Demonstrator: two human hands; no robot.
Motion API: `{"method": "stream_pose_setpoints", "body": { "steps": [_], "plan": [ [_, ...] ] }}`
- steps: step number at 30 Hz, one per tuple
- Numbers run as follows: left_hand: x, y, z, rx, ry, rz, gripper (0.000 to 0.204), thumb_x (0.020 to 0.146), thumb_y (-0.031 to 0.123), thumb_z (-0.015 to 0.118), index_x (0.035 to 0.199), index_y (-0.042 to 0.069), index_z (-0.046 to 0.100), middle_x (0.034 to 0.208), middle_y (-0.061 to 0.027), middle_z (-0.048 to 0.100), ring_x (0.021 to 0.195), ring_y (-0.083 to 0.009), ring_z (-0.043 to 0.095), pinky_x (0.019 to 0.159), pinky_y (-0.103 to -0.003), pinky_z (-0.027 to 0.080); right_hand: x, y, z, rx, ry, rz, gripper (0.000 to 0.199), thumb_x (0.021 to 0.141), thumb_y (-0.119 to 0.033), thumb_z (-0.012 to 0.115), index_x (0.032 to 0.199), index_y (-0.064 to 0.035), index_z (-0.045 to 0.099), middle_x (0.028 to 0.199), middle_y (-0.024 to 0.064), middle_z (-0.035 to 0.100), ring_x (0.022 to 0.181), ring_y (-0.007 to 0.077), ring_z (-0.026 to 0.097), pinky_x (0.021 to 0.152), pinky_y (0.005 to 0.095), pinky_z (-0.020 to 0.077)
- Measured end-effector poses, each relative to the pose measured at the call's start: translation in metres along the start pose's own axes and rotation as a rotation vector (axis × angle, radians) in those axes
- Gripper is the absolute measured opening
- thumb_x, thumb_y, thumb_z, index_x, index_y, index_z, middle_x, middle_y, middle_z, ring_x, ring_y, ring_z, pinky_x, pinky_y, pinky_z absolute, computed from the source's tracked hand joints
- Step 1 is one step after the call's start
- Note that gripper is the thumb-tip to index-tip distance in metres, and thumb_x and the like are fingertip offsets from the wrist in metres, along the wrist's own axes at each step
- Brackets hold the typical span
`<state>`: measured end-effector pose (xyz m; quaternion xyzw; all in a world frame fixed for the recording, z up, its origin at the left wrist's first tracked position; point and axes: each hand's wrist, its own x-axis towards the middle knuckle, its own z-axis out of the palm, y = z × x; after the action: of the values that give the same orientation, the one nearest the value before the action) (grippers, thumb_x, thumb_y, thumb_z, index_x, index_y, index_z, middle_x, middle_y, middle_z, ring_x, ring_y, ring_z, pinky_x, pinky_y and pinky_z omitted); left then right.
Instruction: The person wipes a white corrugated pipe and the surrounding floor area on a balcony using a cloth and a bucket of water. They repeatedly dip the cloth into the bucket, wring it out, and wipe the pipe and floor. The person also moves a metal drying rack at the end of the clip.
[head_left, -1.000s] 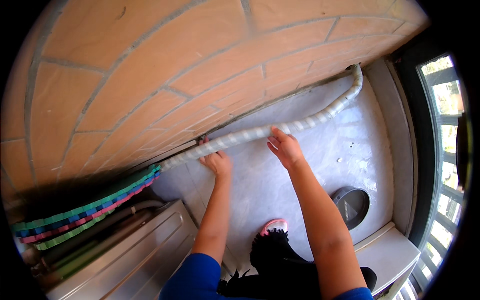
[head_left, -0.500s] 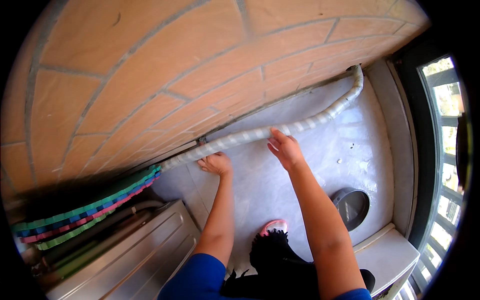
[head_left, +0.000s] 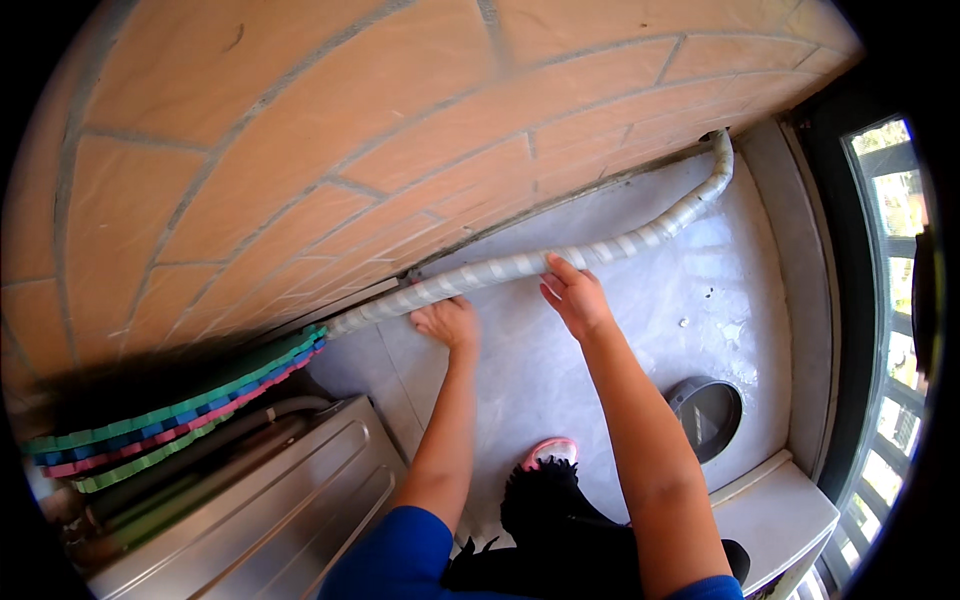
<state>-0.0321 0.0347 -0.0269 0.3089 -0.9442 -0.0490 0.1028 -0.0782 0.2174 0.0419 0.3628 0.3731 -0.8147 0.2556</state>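
A long pipe [head_left: 480, 273] wrapped in whitish tape runs along the foot of the wall, bending up into a hole at the far right. My right hand [head_left: 577, 300] grips its lower side near the middle, one digit pressed on the wrap and the other fingers curled. My left hand [head_left: 447, 321], slightly blurred, is just under the pipe farther left. Its fingers are curled toward the wall, and I cannot make out what they hold. The pipe's left end disappears by a stack of coloured foam mats [head_left: 200, 408].
An orange tiled wall [head_left: 330, 130] rises behind the pipe. A pale metal unit [head_left: 270, 500] stands at lower left beneath the mats. A round grey basin [head_left: 706, 418] is on the grey floor [head_left: 640, 350], right of my arm. A dark-framed barred opening [head_left: 850, 300] borders the right side.
My left hand has shifted slightly right along the underside of the pipe. My right hand keeps its place on the pipe; the whole view has moved only a little.
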Motion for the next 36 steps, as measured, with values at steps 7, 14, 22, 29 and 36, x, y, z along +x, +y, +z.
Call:
{"method": "stream_pose_setpoints", "body": {
  "steps": [7,14,22,29,36],
  "plan": [
    [-0.013,-0.011,0.003,-0.227,0.042,0.327,0.050,0.081,0.021,0.051,0.119,-0.009,0.041,0.131,-0.0230,0.034,0.116,-0.0390,0.031,0.098,-0.048,0.020,0.000,-0.002,0.000,-0.027,-0.009,-0.016,0.048,0.080,-0.024,0.063,0.111,0.0035,0.040,0.106,0.0082,0.050,0.099,0.0183,0.049,0.091,0.0346,0.0370],
    [-0.006,0.011,-0.009,-0.145,0.015,0.103,0.051,0.080,0.022,0.052,0.120,-0.008,0.041,0.128,-0.0233,0.037,0.118,-0.0384,0.030,0.097,-0.048,0.021,0.002,-0.001,-0.005,-0.027,-0.021,-0.017,0.048,0.079,-0.024,0.064,0.110,0.0030,0.040,0.106,0.0083,0.051,0.097,0.0182,0.049,0.091,0.0347,0.0371],
    [-0.001,0.024,0.023,-0.204,0.229,0.183,0.047,0.080,0.020,0.052,0.118,-0.006,0.044,0.124,-0.0218,0.042,0.114,-0.0373,0.037,0.093,-0.047,0.027,-0.001,-0.001,-0.002,-0.011,-0.025,-0.027,0.050,0.080,-0.022,0.063,0.112,0.0054,0.036,0.108,0.0082,0.050,0.100,0.0190,0.048,0.091,0.0357,0.0376],
    [0.006,0.016,0.015,-0.343,0.130,0.408,0.040,0.080,0.012,0.047,0.116,-0.006,0.045,0.121,-0.0198,0.043,0.106,-0.0365,0.045,0.089,-0.048,0.030,0.003,0.001,-0.004,-0.012,-0.018,-0.025,0.048,0.081,-0.023,0.062,0.111,0.0048,0.038,0.107,0.0073,0.050,0.099,0.0182,0.049,0.091,0.0351,0.0376],
    [0.009,0.015,0.016,-0.508,-0.091,0.581,0.042,0.081,0.012,0.047,0.120,-0.002,0.044,0.123,-0.0145,0.044,0.109,-0.0337,0.044,0.092,-0.049,0.027,-0.002,0.000,0.003,-0.006,0.003,-0.038,0.049,0.080,-0.023,0.063,0.113,0.0040,0.038,0.106,0.0073,0.050,0.100,0.0181,0.048,0.090,0.0350,0.0376]
  ]
}}
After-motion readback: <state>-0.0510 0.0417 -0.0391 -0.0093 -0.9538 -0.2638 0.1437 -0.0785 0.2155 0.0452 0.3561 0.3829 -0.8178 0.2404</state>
